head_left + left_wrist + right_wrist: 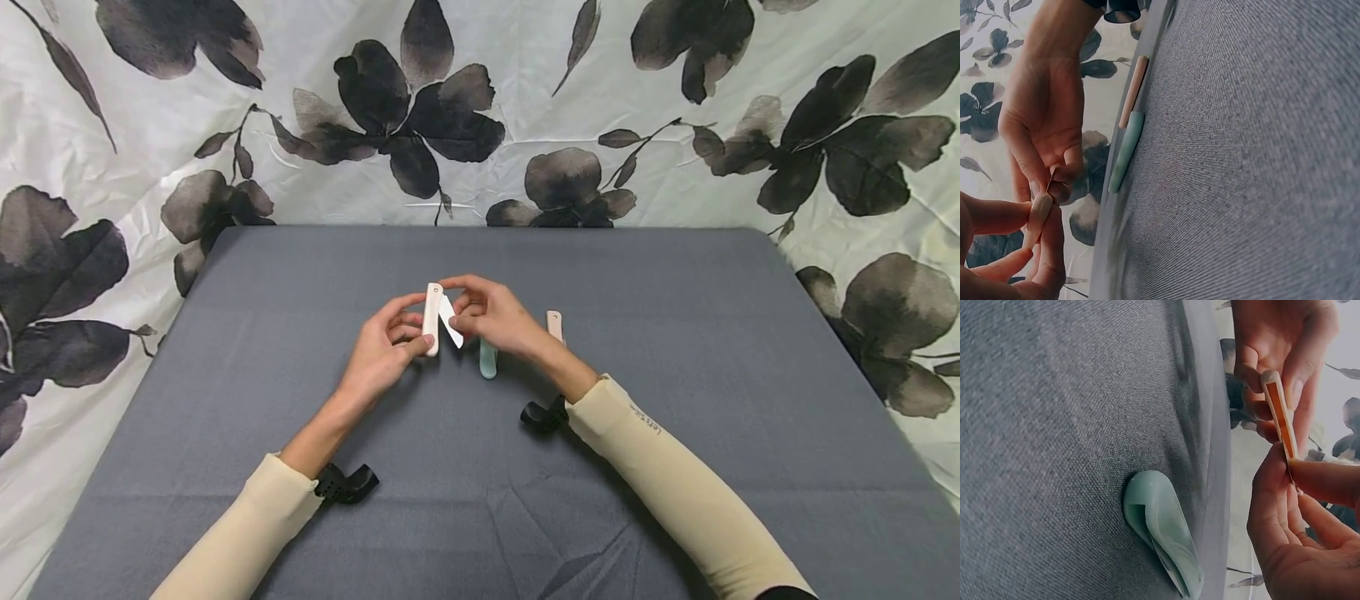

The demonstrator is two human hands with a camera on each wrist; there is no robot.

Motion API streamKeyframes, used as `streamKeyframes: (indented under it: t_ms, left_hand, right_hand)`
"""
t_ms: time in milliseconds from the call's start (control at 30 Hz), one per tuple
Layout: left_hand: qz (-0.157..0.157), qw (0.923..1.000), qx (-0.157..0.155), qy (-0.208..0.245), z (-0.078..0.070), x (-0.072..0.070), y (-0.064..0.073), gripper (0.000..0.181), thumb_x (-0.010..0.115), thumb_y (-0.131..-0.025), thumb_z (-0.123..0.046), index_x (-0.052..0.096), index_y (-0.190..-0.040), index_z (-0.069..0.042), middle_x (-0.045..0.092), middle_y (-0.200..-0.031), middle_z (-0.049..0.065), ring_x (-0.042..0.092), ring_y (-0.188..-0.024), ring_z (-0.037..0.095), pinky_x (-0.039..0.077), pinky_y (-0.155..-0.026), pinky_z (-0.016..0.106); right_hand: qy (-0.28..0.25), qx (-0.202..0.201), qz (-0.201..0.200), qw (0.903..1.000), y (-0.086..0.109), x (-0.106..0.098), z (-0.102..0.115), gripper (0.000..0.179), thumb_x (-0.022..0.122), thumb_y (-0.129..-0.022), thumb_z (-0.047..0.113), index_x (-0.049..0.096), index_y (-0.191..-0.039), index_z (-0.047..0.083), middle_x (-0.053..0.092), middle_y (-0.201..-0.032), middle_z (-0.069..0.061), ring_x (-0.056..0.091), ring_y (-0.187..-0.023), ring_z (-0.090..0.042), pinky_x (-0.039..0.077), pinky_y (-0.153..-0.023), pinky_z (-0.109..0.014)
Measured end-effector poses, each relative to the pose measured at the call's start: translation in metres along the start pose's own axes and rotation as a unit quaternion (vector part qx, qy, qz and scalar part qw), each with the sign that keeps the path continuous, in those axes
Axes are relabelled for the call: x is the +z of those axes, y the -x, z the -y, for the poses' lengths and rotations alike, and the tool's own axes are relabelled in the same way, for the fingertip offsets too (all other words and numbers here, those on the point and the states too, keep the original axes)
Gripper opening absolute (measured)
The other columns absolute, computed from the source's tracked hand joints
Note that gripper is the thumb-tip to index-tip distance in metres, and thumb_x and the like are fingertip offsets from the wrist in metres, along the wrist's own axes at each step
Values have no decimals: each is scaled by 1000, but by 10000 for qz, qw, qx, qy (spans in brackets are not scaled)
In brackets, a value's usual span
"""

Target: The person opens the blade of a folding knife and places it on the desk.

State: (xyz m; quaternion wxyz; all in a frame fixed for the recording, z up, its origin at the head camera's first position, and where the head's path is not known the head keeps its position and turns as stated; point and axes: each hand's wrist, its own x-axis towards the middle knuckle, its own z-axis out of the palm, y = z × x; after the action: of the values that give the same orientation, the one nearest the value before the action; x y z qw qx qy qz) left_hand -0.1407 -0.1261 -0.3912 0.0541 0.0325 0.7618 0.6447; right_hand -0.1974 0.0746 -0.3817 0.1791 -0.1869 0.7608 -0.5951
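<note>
A folding knife with a pale cream-pink handle (431, 322) is held above the table, its white blade (451, 322) partly swung out. My left hand (381, 352) grips the handle, thumb near the lower end and fingers along the side and top. With the thumb and fingers, my right hand (497, 317) pinches the blade, while its forefinger reaches to the handle's top end. The right wrist view shows the handle's open slot (1280, 415), orange inside. Below my right hand lies a mint-green folding knife (1163, 528), partly hidden by that hand in the head view.
Another pale pink handle (554, 323) lies on the grey cloth-covered table (300, 275), partly behind the right wrist. A floral curtain (525, 100) hangs beyond the table's far edge. Black wrist cameras (347, 483) sit over cream sleeves (247, 521).
</note>
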Motion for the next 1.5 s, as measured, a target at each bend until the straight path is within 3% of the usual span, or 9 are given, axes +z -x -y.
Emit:
streamKeyframes:
  t_ms: [467,700,1000,1500]
  left_hand:
    - [83,9999,-89,-80,1,-4,4,60,70,-89,5,59,-145,-13,65,-116,16,68,-89,10,57,-73,23]
    - [121,9997,-171,-143,3,-7,4,60,70,-89,5,60,-145,-11,65,-117,18,67,-89,10,54,-72,19]
    - [260,9994,-176,-149,2,-5,4,58,69,-89,7,60,-145,-7,64,-117,21,65,-86,7,53,-71,18]
    - [562,9975,-143,-395,5,-14,3,59,69,-88,6,61,-145,-9,65,-118,20,64,-89,12,53,-73,18]
  right_hand:
    - [703,-69,149,9974,2,-13,2,51,63,-91,-6,66,-140,9,66,-96,-9,59,-73,-15,53,-71,-36]
    - [892,127,157,9958,3,-18,2,49,62,-92,-3,70,-137,15,67,-99,-9,58,-77,-17,51,-70,-32]
    - [942,393,208,9946,4,-26,2,46,60,-95,-1,72,-135,20,68,-96,-8,57,-77,-24,50,-71,-40]
    - [957,431,382,9937,4,-30,3,41,61,-98,-1,73,-132,16,67,-92,-7,54,-75,-23,47,-69,-38]
